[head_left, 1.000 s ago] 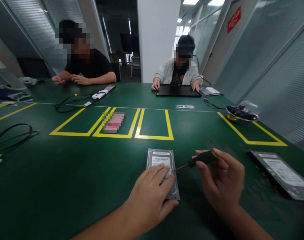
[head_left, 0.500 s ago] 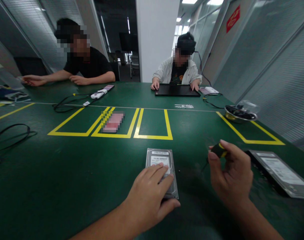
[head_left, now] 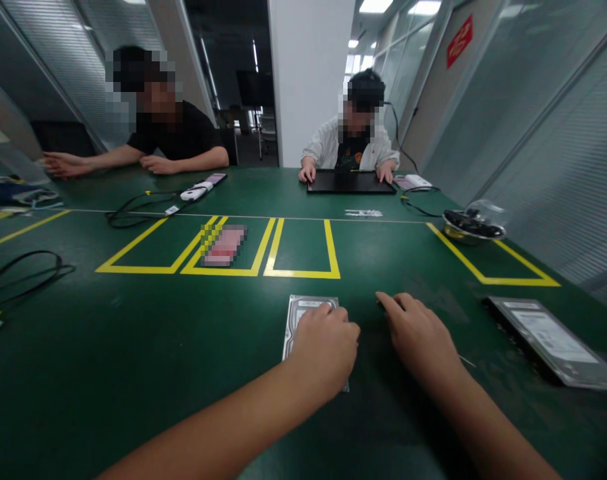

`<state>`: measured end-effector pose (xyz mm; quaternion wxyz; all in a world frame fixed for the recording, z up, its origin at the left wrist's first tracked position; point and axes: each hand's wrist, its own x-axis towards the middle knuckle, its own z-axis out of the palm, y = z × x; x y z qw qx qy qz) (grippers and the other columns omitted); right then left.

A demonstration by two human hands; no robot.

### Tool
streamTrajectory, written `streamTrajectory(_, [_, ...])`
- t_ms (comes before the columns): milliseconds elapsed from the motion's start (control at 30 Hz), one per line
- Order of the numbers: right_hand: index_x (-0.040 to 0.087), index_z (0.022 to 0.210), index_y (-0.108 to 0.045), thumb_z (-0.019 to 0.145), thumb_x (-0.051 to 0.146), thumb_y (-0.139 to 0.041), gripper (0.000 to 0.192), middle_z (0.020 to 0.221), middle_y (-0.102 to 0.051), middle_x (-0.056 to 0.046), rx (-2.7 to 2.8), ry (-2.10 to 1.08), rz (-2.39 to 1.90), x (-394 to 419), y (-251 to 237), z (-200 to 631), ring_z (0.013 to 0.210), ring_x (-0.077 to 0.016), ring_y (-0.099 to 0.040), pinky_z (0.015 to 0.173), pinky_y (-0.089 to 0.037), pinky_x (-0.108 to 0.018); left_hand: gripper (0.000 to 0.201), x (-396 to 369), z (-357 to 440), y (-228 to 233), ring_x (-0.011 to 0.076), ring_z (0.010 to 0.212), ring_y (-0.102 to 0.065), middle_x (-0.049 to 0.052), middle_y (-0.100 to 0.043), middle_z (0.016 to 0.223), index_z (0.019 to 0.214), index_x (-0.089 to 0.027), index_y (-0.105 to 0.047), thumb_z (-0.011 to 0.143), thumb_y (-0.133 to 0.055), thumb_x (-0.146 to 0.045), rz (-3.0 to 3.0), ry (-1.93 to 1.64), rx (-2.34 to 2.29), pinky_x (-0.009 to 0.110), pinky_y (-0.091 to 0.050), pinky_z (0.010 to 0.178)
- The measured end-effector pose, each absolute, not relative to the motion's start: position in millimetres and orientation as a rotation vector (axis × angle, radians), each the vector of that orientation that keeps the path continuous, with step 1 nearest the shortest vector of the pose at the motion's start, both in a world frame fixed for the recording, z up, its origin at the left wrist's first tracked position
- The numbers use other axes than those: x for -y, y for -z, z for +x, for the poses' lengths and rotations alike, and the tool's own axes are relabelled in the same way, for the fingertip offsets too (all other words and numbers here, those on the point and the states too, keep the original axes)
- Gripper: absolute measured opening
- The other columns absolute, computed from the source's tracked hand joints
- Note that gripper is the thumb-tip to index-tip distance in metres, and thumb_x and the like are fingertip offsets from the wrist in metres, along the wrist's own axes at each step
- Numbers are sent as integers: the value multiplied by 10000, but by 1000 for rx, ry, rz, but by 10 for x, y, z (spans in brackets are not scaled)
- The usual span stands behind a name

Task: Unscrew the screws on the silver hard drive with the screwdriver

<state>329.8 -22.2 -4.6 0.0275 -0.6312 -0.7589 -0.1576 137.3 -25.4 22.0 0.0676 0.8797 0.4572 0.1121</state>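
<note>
A silver hard drive (head_left: 294,317) lies on the green table, mostly covered by my left hand (head_left: 326,340). The fingers of that hand curl together over the drive's right edge; what they pinch, if anything, is hidden. To the right, my right hand (head_left: 418,327) is closed, back upward, just above the table. It holds a screwdriver, whose thin metal shaft (head_left: 467,361) sticks out past the wrist side, while the handle is mostly hidden in the fingers.
A second, larger hard drive (head_left: 553,343) lies at the right. Beyond it stands a metal bowl (head_left: 476,233) with dark items. Yellow tape outlines (head_left: 303,273) and a pinkish blurred phone-like slab (head_left: 224,245) lie ahead. Two people sit opposite; one holds a black panel (head_left: 352,182).
My left hand has slid to the drive's right edge and curled its fingers. My right hand has moved left and turned over, so the screwdriver's shaft now points back toward the right.
</note>
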Motion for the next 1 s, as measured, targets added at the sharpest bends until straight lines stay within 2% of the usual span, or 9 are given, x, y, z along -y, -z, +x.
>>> streamTrajectory(167, [186,1321,-563,924,98,-474,416,1069,-616,-104,2362,419,-2003,193,48,3281,867,-220,-619,713,-481,-328,171,142,1529,-231,292,966,-596,81,-685,859,767,-179,-733,888,-614,-155,2719,-144,-1394,429,-444,796])
streamTrajectory(367, [174,1302,-570,901,94,-479,420,1046,-622,-108,2331,450,-1879,186,99,3288,814,-218,-597,677,-465,-338,147,161,1524,-163,312,924,-591,76,-680,818,728,-170,-708,861,-649,-157,2842,-222,-1309,458,-422,771])
streamTrajectory(567, [155,1316,-547,927,161,-480,394,1021,-604,-115,2139,595,-1695,201,10,3300,866,-252,-529,756,-466,-390,41,179,1513,-168,314,924,-566,105,-661,899,856,-128,-668,854,-630,-144,2911,-334,-1327,451,-431,761])
streamTrajectory(700, [122,1266,-526,959,255,-460,341,1065,-575,-151,1815,593,-1502,246,-121,3332,938,-259,-538,809,-477,-407,70,120,1357,-266,264,885,-561,78,-658,911,916,-153,-631,914,-581,-201,2731,-419,-1345,390,-439,745])
streamTrajectory(767, [124,1235,-508,939,318,-513,355,1046,-569,-141,1595,539,-1458,275,-169,3349,884,-235,-562,794,-482,-398,103,74,1236,-299,232,853,-560,53,-657,874,884,-162,-623,941,-545,-197,2618,-447,-1288,358,-437,740])
streamTrajectory(900, [150,1154,-482,842,427,-642,448,929,-558,-69,1231,215,-1518,291,-179,3351,643,-147,-537,613,-460,-309,71,12,1030,-291,197,860,-547,7,-650,863,857,-184,-626,918,-593,-173,2467,-557,-1131,316,-422,748])
streamTrajectory(1000, [170,1066,-499,808,432,-655,399,868,-561,-43,1305,66,-1585,246,-108,3324,645,-149,-526,582,-424,-285,75,10,963,-264,191,862,-542,4,-652,868,835,-186,-649,903,-624,-173,2459,-546,-1076,311,-413,758])
